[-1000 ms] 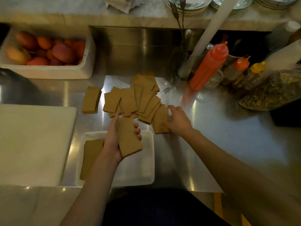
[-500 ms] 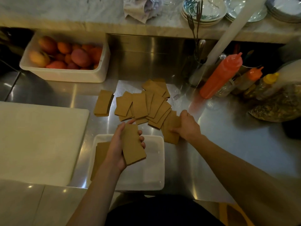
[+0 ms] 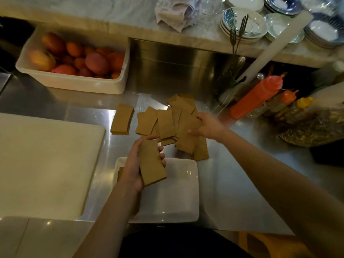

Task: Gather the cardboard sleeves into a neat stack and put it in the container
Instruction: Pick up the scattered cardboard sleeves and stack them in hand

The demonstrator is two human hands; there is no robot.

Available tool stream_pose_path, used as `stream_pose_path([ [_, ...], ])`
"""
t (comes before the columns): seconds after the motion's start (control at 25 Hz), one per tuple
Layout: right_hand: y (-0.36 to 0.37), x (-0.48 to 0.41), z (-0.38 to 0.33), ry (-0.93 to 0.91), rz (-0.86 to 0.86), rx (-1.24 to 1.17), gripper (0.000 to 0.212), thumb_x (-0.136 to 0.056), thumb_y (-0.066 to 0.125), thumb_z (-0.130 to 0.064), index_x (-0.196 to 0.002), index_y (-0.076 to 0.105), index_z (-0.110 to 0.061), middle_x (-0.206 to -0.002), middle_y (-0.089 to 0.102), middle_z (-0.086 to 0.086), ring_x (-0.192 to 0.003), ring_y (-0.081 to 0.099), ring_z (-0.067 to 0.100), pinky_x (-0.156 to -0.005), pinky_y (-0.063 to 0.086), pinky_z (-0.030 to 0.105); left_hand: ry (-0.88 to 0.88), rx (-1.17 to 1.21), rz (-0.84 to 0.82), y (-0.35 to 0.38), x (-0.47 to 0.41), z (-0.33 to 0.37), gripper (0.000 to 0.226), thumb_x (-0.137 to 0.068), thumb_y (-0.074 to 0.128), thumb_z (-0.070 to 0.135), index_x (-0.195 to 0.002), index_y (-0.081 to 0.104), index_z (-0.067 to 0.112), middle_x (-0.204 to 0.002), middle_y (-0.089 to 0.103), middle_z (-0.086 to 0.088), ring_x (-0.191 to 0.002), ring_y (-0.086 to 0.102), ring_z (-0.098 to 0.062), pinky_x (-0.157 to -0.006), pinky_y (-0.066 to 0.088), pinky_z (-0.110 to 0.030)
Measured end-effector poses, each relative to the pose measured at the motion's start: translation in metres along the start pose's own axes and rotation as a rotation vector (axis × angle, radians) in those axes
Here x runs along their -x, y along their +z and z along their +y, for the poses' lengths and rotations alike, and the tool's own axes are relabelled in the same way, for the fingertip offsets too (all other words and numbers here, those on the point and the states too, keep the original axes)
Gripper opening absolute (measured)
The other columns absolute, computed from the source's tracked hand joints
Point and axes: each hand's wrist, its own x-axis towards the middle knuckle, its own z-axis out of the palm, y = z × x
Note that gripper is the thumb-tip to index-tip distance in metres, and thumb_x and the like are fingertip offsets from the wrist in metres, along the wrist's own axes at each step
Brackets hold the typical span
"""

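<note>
Gathering is partway through. Left hand [image 3: 136,165] clasps a small stack of sleeves [image 3: 152,162], fingers wrapped round its right edge, held just above the far-left corner of the white container [image 3: 178,198]. Right hand [image 3: 208,125] is closed on a few more sleeves [image 3: 188,138] lifted off the right end of the loose pile; blurred, so the count is unclear.

Done so far, by my reading: a brown batch seems to lie already at the container's left wall, mostly hidden under the left forearm. Cannot say how many.

Left to do: most of the work. The loose pile [image 3: 165,123] lies fanned and overlapping on the bench [image 3: 232,174] just beyond the container. A separate squared-up little stack [image 3: 122,120] sits left of that pile, apart from it.

Room and edges:
- Container's right half is bare, so there is space to set a stack down flat.
- Cutting board [image 3: 46,164] lies left of the container, with a strip of bench between.
- Fruit tub [image 3: 74,82] stands well beyond the container, to the left.
- Squeeze bottles [image 3: 256,97] stand beyond and right of the container, near the pile's far end; a wide sweep could likely knock them.
- Bench right of the container is open.
</note>
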Motion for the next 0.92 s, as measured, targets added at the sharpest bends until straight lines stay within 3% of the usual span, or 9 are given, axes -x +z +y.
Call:
stream_pose_path([
  [0.08,0.015,-0.017,-0.025,-0.028,0.001,0.067,0.074,-0.078,0.077,-0.029,-0.141,0.042,-0.014,-0.139,0.049,0.008,-0.125,0.050,0.027,-0.092,0.045,0.032,0.011,0.000,0.003,-0.004,0.000,0.009,0.038,-0.080,0.065,0.046,-0.108,0.070,0.021,-0.088,0.066,-0.012,-0.072,0.060,-0.022,-0.066,0.052,-0.034],
  [0.2,0.033,-0.046,-0.050,-0.068,-0.039,0.140,0.069,-0.080,0.077,-0.024,-0.139,0.043,-0.016,-0.133,0.052,0.008,-0.119,0.052,0.026,-0.083,0.045,0.027,0.020,-0.001,-0.021,-0.007,-0.002,0.023,0.040,-0.077,0.064,0.043,-0.110,0.066,0.021,-0.087,0.063,-0.012,-0.070,0.059,-0.023,-0.064,0.051,-0.034],
  [0.44,0.050,-0.078,-0.074,-0.079,-0.070,0.421,0.061,-0.084,0.072,-0.023,-0.137,0.044,-0.011,-0.129,0.053,0.013,-0.116,0.054,0.028,-0.094,0.046,0.034,0.023,0.000,-0.040,-0.019,-0.007,0.042,0.049,-0.077,0.063,0.043,-0.120,0.060,0.021,-0.087,0.063,-0.013,-0.070,0.058,-0.023,-0.063,0.051,-0.034],
  [0.72,0.060,-0.088,-0.063,-0.094,-0.043,0.477,0.071,-0.080,0.075,-0.031,-0.139,0.040,-0.013,-0.128,0.055,0.012,-0.113,0.056,0.028,-0.094,0.051,0.039,0.032,0.011,-0.041,-0.024,-0.018,0.056,0.049,-0.076,0.065,0.041,-0.121,0.062,0.022,-0.087,0.063,-0.013,-0.070,0.057,-0.023,-0.063,0.050,-0.035],
  [0.92,0.061,-0.085,-0.062,-0.071,0.056,0.460,0.067,-0.079,0.076,-0.034,-0.135,0.043,-0.018,-0.134,0.046,0.010,-0.110,0.057,0.028,-0.085,0.054,0.037,0.049,0.007,-0.037,-0.023,-0.019,0.058,0.054,-0.076,0.065,0.041,-0.126,0.060,0.021,-0.087,0.063,-0.013,-0.070,0.057,-0.024,-0.065,0.049,-0.035],
])
